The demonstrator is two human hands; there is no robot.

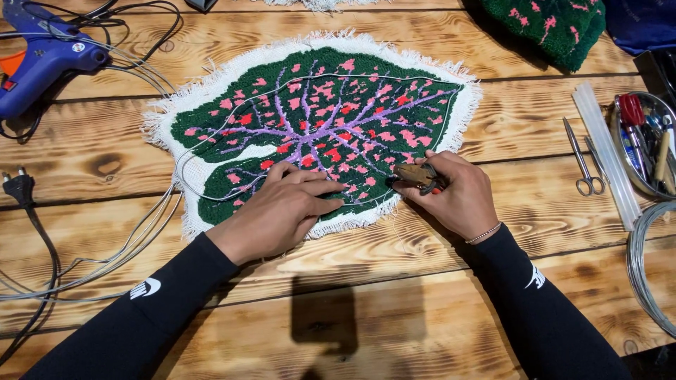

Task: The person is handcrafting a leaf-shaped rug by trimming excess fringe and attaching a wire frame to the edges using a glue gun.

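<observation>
Wool rug (317,119), leaf-shaped in green, pink and purple, lies mid-table. Left hand (282,211) presses flat, fingers spread, on its six o'clock edge; right hand (451,193) is closed around pliers (417,174) at four o'clock. She seems to be fitting wire (211,144) along the border; next calls for a steady, careful bend.

We see the scene brightly and evenly lit from overhead. A blocky dark shadow falls on the wooden counter (394,274) between our sleeves, near the bottom edge. Softer shadows hug the left hand (282,210) and right hand (451,193). The planks show a mild sheen, without harsh glare. Focus is crisp in the middle; the plank lines bow slightly toward the edges.
</observation>
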